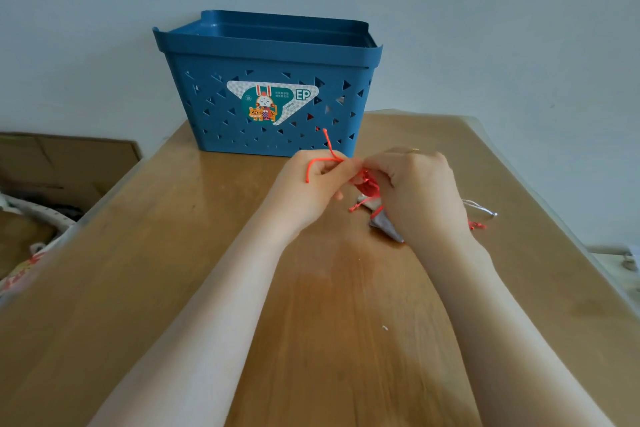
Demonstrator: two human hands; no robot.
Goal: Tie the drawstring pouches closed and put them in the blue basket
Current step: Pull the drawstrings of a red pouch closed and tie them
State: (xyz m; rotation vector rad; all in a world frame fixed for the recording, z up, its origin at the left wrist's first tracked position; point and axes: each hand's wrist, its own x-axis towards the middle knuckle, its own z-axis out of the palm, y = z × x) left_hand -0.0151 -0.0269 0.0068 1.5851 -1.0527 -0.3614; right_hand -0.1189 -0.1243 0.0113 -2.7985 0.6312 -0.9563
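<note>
From the head camera, both hands meet just in front of the blue basket, which stands at the far end of the wooden table against the wall. The left hand has its fingers curled and pinches the red drawstring; one end sticks up past the basket's front wall and another loops out to the left. The right hand is curled round the small red pouch, held between the two hands above the tabletop. Under the right hand lies a grey pouch with a red cord, and a pale cord trails out to its right; how many pouches lie there is hidden by the hand.

The step in hand looks like knotting the red pouch's cord. To do it well, the right hand should keep the gathered neck pressed tight while the left draws the cord ends snug, so the mouth does not slacken before the knot sets. The basket's inside cannot be seen from here, apart from hints of red through its holes.
</note>
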